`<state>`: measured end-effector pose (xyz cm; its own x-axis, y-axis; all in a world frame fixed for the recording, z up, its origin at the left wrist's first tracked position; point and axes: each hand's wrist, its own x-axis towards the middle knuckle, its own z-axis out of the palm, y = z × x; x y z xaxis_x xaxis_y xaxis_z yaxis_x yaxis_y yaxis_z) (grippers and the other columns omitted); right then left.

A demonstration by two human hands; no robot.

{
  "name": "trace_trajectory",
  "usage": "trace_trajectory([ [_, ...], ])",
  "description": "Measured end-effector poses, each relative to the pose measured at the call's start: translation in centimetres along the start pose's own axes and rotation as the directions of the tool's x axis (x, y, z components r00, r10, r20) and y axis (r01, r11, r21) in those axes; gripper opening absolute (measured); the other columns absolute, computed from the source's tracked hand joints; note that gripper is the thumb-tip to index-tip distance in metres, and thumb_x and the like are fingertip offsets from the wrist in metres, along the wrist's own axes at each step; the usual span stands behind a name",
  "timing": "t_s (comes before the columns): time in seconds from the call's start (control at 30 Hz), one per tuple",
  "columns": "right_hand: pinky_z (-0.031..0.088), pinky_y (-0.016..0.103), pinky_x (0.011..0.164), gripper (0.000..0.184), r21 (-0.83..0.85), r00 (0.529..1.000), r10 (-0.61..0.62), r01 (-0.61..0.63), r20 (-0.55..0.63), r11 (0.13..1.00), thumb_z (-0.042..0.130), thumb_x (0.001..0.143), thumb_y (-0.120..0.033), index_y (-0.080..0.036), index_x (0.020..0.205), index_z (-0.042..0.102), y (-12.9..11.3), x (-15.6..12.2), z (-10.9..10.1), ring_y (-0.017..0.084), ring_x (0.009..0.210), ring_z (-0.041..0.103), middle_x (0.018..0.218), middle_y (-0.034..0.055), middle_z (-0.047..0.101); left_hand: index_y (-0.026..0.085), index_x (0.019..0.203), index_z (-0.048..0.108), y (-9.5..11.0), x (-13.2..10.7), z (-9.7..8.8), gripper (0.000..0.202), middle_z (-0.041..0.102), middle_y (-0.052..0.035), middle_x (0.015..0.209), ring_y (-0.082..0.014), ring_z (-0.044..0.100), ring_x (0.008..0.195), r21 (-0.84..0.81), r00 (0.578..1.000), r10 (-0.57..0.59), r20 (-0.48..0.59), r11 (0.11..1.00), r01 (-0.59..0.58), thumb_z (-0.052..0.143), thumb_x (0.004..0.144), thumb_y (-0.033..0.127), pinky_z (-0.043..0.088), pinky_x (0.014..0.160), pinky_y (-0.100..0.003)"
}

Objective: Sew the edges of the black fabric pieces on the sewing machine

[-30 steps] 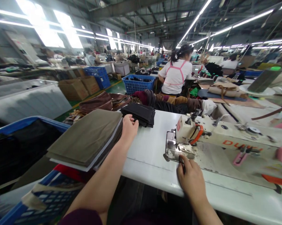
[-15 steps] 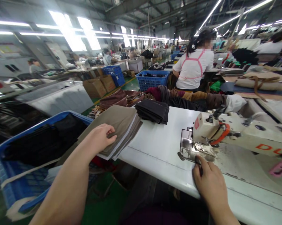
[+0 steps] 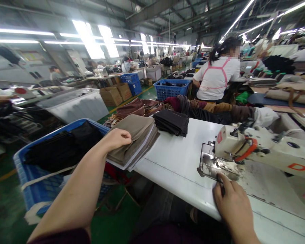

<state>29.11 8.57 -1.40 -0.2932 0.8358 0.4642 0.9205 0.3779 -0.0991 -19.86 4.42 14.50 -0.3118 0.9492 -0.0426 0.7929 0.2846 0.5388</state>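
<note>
My left hand [image 3: 116, 139] is on the stack of olive-brown fabric pieces [image 3: 140, 123] at the table's left edge. Its thumb and fingers pinch the top piece, which wrinkles beside them. Paler layers show along the side of the stack. My right hand [image 3: 233, 203] rests at the front of the sewing machine [image 3: 246, 145], by its metal plate [image 3: 207, 159]. Its fingers are closed around something small and dark, too hidden to name. Behind the brown stack lies a pile of black fabric pieces [image 3: 171, 122].
A blue plastic basket [image 3: 24, 176] holding black fabric stands left of the white table [image 3: 172, 169]. Heaped cloth [image 3: 132, 107] lies beyond the table. A co-worker in a white shirt [image 3: 215, 79] sits further back, near another blue basket [image 3: 171, 89].
My left hand has closed into a pinch on the top brown piece, wrinkling it. The right hand stays by the machine plate. The whole view has shifted, with things appearing further right.
</note>
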Motion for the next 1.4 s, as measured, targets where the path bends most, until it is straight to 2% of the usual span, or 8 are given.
trace_trajectory([
  [0.2, 0.047, 0.040, 0.084, 0.040, 0.001, 1.000, 0.008, -0.008, -0.008, 1.000, 0.049, 0.094, -0.030, -0.012, 0.128, 0.062, 0.0, -0.1, 0.0, 0.027, 0.083, 0.058, 0.085, 0.0092, 0.061, 0.020, 0.063, 0.065, 0.4, 0.4, -0.2, 0.018, 0.060, 0.0025, 0.060, -0.0160, 0.054, 0.061, 0.025, 0.999, -0.024, -0.033, 0.999, 0.025, 0.060, 0.060, 0.037, 0.040, 0.061, -0.026],
  [0.33, 0.047, 0.040, 0.083, 0.040, 0.010, 1.000, 0.008, -0.007, -0.009, 1.000, 0.048, 0.095, -0.029, -0.013, 0.128, 0.062, -0.1, 0.0, 0.0, 0.027, 0.084, 0.058, 0.088, 0.0104, 0.062, 0.021, 0.062, 0.067, 0.4, 0.6, -0.4, 0.016, 0.066, -0.0001, 0.071, -0.0181, 0.059, 0.068, 0.078, 0.994, 0.104, 0.033, 0.991, -0.107, 0.060, 0.058, 0.035, 0.044, 0.064, -0.026],
  [0.43, 0.046, 0.040, 0.083, 0.040, 0.012, 1.000, 0.008, -0.008, -0.014, 1.000, 0.048, 0.094, -0.030, -0.013, 0.127, 0.062, -0.3, 0.1, -0.1, 0.027, 0.084, 0.059, 0.087, 0.0104, 0.062, 0.020, 0.060, 0.066, 0.2, 0.7, -0.6, 0.016, 0.067, -0.0016, 0.070, -0.0186, 0.059, 0.067, 0.146, 0.992, 0.054, -0.117, 0.989, -0.036, 0.061, 0.060, 0.036, 0.044, 0.065, -0.027],
  [0.63, 0.046, 0.038, 0.082, 0.039, -0.002, 1.000, 0.017, -0.017, 0.000, 1.000, 0.048, 0.095, -0.029, -0.012, 0.126, 0.063, -0.5, 0.2, -0.4, 0.026, 0.082, 0.059, 0.088, 0.0100, 0.063, 0.021, 0.087, 0.068, 0.7, 0.0, 0.5, 0.037, 0.066, -0.0004, 0.077, -0.0174, 0.059, 0.069, 0.126, 0.986, 0.168, -0.017, 0.978, -0.164, 0.069, 0.068, 0.053, 0.045, 0.067, -0.027],
  [0.73, 0.046, 0.038, 0.081, 0.039, -0.005, 1.000, 0.015, -0.015, -0.004, 1.000, 0.049, 0.094, -0.030, -0.012, 0.126, 0.063, -0.5, 0.2, -0.4, 0.027, 0.082, 0.059, 0.086, 0.0093, 0.062, 0.021, 0.083, 0.067, 1.3, -0.1, 1.2, 0.031, 0.066, -0.0009, 0.078, -0.0175, 0.059, 0.070, 0.212, 0.973, 0.224, -0.055, 0.955, -0.208, 0.070, 0.067, 0.047, 0.044, 0.067, -0.028],
  [0.97, 0.046, 0.039, 0.082, 0.038, -0.009, 1.000, 0.003, -0.003, -0.020, 1.000, 0.049, 0.094, -0.029, -0.013, 0.125, 0.062, -0.4, 0.1, -0.2, 0.027, 0.082, 0.059, 0.086, 0.0098, 0.062, 0.021, 0.067, 0.066, 1.6, 1.0, 1.1, 0.011, 0.066, 0.0008, 0.065, -0.0164, 0.059, 0.061, 0.206, 0.988, 0.157, 0.004, 0.966, -0.155, 0.060, 0.063, 0.029, 0.040, 0.060, -0.027],
  [1.3, 0.046, 0.039, 0.081, 0.037, -0.019, 1.000, -0.008, 0.007, -0.024, 1.000, 0.048, 0.094, -0.028, -0.013, 0.125, 0.062, -0.3, 0.1, -0.2, 0.027, 0.081, 0.058, 0.084, 0.0087, 0.061, 0.019, 0.062, 0.063, -0.5, 2.7, 0.3, 0.016, 0.058, 0.0036, 0.057, -0.0144, 0.051, 0.059, -0.032, 0.998, 0.057, -0.005, 0.998, -0.057, 0.061, 0.062, 0.035, 0.037, 0.058, -0.024],
  [1.4, 0.047, 0.039, 0.081, 0.037, -0.023, 1.000, -0.003, 0.002, -0.021, 1.000, 0.049, 0.094, -0.028, -0.013, 0.126, 0.062, -0.4, 0.1, -0.3, 0.027, 0.081, 0.058, 0.085, 0.0087, 0.061, 0.019, 0.063, 0.064, -0.5, 2.7, 0.1, 0.015, 0.058, 0.0039, 0.058, -0.0140, 0.051, 0.058, -0.059, 0.992, 0.096, 0.078, 0.994, -0.092, 0.061, 0.062, 0.033, 0.036, 0.057, -0.024],
])
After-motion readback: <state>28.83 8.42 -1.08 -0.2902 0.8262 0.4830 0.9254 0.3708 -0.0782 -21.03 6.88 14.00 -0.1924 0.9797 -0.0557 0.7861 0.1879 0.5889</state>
